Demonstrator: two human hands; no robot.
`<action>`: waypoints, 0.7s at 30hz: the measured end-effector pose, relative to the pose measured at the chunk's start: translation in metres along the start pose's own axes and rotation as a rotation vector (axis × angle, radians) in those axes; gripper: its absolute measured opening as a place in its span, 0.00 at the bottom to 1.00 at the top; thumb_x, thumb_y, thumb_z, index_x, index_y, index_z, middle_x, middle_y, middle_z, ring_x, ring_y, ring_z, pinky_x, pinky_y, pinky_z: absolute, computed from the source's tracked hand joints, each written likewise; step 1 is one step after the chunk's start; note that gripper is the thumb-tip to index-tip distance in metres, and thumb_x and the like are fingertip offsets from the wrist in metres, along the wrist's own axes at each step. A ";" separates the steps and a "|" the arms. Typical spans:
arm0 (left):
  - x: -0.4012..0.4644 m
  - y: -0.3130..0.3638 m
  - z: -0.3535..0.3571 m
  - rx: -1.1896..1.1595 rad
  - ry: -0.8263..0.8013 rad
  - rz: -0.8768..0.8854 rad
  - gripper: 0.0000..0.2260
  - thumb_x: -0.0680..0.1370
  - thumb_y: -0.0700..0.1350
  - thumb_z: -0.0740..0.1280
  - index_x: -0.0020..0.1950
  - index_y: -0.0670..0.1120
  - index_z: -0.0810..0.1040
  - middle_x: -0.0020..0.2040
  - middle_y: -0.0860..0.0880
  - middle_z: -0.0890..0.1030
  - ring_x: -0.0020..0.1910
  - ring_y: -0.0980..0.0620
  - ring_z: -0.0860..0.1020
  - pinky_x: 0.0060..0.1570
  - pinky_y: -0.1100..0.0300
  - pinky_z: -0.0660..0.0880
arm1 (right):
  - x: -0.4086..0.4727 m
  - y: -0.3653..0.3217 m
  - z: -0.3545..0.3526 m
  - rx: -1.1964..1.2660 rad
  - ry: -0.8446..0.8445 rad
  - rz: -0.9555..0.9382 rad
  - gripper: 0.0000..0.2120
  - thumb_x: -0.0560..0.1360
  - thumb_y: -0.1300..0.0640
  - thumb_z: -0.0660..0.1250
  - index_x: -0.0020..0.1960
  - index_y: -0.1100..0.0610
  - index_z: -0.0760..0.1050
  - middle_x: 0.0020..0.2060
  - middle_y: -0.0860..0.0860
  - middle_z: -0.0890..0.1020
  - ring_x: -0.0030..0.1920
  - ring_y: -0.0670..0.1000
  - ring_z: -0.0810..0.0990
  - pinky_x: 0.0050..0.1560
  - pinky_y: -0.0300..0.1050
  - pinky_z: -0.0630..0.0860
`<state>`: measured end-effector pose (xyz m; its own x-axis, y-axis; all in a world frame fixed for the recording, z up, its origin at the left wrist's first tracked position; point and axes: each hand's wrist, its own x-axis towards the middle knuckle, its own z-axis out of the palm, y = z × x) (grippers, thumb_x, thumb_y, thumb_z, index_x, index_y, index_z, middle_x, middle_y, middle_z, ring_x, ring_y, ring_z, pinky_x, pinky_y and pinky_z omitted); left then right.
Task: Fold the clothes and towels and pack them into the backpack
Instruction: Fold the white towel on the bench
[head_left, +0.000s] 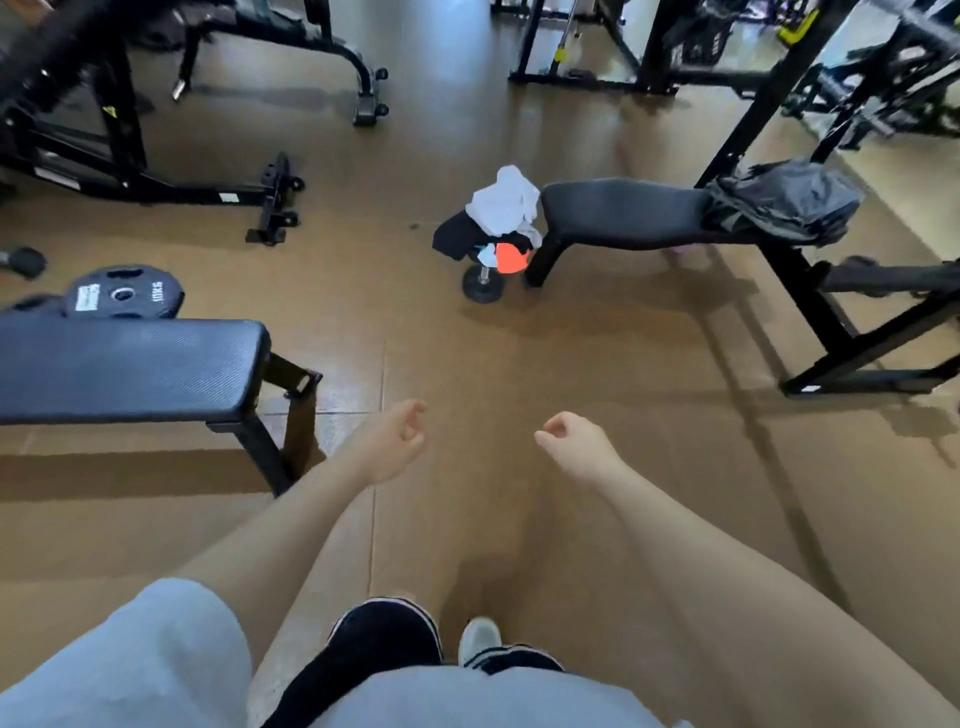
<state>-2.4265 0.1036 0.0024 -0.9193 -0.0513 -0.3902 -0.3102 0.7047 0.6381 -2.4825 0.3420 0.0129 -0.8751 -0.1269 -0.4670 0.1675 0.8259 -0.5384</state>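
We note both hands, left hand and right hand, loosely curled, empty; clothes pile at twelve o'clock looks soft, light; gather by edges.

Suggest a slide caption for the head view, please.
Empty hands, left and right, approach clothes pile and backpack on bench.

- The single head view looks forward and steeply down over the person's own arms (wide-angle, edges bowed).
- The brown floor fills the middle ground.
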 end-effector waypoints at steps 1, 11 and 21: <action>0.018 -0.002 -0.011 0.003 0.022 -0.029 0.19 0.79 0.46 0.60 0.70 0.48 0.66 0.58 0.50 0.76 0.51 0.51 0.77 0.49 0.59 0.73 | 0.021 -0.009 -0.005 -0.005 -0.023 -0.018 0.15 0.78 0.51 0.61 0.61 0.57 0.72 0.58 0.53 0.76 0.49 0.50 0.75 0.44 0.39 0.72; 0.228 -0.046 -0.136 0.001 0.173 -0.173 0.19 0.79 0.44 0.61 0.69 0.44 0.66 0.61 0.48 0.76 0.54 0.49 0.75 0.54 0.58 0.71 | 0.260 -0.141 -0.023 -0.085 -0.178 -0.174 0.17 0.78 0.50 0.60 0.63 0.57 0.70 0.60 0.53 0.75 0.53 0.52 0.75 0.47 0.43 0.72; 0.486 -0.013 -0.282 0.095 0.057 -0.099 0.18 0.79 0.43 0.60 0.69 0.42 0.68 0.63 0.45 0.75 0.57 0.47 0.75 0.53 0.59 0.68 | 0.489 -0.258 -0.112 0.028 -0.066 -0.050 0.16 0.78 0.52 0.60 0.62 0.57 0.71 0.58 0.53 0.76 0.53 0.50 0.74 0.52 0.42 0.70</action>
<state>-2.9372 -0.1295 -0.0082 -0.8986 -0.1620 -0.4077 -0.3780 0.7577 0.5320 -3.0043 0.1281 0.0020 -0.8511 -0.2045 -0.4836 0.1377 0.8018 -0.5815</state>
